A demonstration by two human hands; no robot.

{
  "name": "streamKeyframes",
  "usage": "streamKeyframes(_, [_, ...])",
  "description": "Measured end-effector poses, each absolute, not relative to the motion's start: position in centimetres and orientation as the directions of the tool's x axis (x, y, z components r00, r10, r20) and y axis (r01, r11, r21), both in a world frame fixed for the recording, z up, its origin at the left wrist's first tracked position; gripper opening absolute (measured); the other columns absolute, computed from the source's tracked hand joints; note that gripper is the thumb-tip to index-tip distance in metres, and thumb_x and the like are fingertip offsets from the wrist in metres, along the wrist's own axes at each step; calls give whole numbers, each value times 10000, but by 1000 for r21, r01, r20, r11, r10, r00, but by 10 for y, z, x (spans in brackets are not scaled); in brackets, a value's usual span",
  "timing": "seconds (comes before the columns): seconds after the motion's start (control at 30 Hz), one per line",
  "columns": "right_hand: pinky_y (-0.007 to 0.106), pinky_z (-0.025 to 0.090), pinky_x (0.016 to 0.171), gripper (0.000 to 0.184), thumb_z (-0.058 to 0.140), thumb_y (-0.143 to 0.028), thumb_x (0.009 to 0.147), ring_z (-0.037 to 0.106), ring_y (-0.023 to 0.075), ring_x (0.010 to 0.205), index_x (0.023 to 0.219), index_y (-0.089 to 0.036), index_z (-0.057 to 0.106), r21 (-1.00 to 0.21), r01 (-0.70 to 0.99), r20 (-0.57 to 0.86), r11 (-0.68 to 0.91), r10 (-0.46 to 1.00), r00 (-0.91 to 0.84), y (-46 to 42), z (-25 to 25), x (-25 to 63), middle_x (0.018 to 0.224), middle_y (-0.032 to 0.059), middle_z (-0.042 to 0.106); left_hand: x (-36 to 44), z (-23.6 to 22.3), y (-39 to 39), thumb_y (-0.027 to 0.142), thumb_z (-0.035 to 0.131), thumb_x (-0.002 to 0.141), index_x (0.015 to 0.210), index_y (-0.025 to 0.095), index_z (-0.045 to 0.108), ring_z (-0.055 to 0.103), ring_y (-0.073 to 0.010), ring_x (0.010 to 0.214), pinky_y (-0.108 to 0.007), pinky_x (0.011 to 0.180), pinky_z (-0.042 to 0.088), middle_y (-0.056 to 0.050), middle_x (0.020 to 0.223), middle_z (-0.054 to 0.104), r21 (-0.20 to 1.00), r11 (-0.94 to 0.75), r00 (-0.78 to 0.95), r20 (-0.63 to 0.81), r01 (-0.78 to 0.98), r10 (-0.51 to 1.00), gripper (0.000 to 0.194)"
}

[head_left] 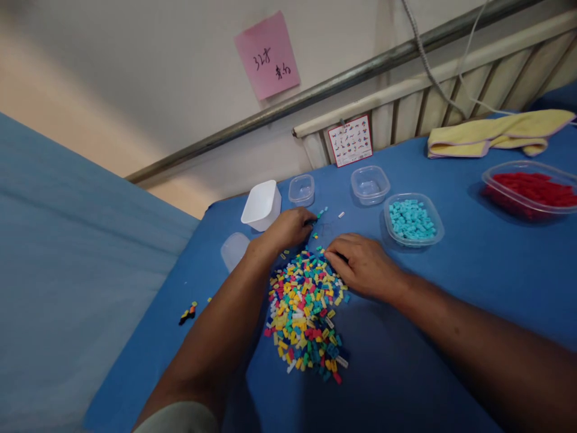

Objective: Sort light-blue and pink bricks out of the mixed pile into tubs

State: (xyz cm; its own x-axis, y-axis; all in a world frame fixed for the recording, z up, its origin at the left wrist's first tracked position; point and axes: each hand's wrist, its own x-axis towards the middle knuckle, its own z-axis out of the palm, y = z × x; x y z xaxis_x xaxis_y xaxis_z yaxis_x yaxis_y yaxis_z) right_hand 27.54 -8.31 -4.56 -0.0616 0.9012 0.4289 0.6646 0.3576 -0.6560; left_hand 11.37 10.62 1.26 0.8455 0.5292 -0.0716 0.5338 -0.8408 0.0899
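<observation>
A heap of mixed small toy building bricks (300,300) lies on the blue tabletop, in yellow, teal, red, white and dark blue. My left hand (291,228) is closed above the far edge of the heap, its fingers curled and partly hidden. Just beyond its fingertips lie a few teal and light-blue bricks (321,213). At the heap's upper right, my right hand (358,261) is closed, with thumb and forefinger together by the nearest bricks. Whatever either hand may hold is too small or hidden to name. A single white brick (341,214) lies beyond the hands.
Along the back stand a white tub (261,204) and clear containers (302,190) (370,185). To the right are a tub of light-blue bricks (411,220) and one of red pieces (534,191). A yellow cloth (496,135) lies behind. Black and orange pieces (189,312) lie left.
</observation>
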Motion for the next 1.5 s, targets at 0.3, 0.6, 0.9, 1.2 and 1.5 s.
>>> streamKeyframes(0.3, [370, 459, 856, 219, 552, -287, 1095, 683, 236, 936, 973, -217, 720, -653, 670, 423, 352, 904, -63, -83, -46, 275, 967, 69, 774, 117, 18, 103, 139, 633, 874, 1075, 164, 781, 704, -231, 843, -311, 746, 516, -81, 1014, 794, 58, -815, 816, -100, 576, 570, 251])
streamKeyframes(0.6, [363, 460, 872, 231, 563, -277, 1096, 686, 232, 954, 987, -197, 750, -642, 681, 422, 352, 904, -70, -81, -45, 276, 993, 79, 782, 125, 19, 105, 130, 632, 915, 1057, 169, 786, 694, -228, 891, -325, 802, 493, -79, 1026, 784, 68, -867, 867, -122, 494, 484, 213])
streamKeyframes(0.9, [369, 461, 841, 265, 561, -288, 1088, 688, 231, 912, 977, -196, 783, -617, 726, 384, 303, 921, -58, -80, -39, 277, 969, 77, 789, 191, 47, 56, 122, 647, 920, 1017, 170, 762, 693, -154, 833, -285, 786, 514, -17, 953, 773, 536, -811, 932, 114, 234, 344, 158])
streamKeyframes(1.2, [359, 489, 814, 237, 573, -269, 1063, 704, 237, 898, 1009, -179, 786, -617, 735, 370, 283, 928, -46, -80, -39, 278, 1007, 93, 810, 270, 40, 33, 24, 578, 949, 1211, 178, 767, 729, -179, 1075, -333, 1007, 564, -53, 1197, 795, 513, -858, 954, 250, 15, 166, 358])
streamKeyframes(1.5, [362, 474, 875, 233, 572, -271, 1093, 689, 229, 943, 979, -197, 761, -642, 672, 434, 369, 898, -78, -79, -46, 276, 976, 75, 779, 200, 49, 109, 62, 606, 946, 1182, 133, 823, 754, -228, 1078, -352, 1043, 566, -108, 1173, 813, 285, -813, 839, 51, 507, 541, 329])
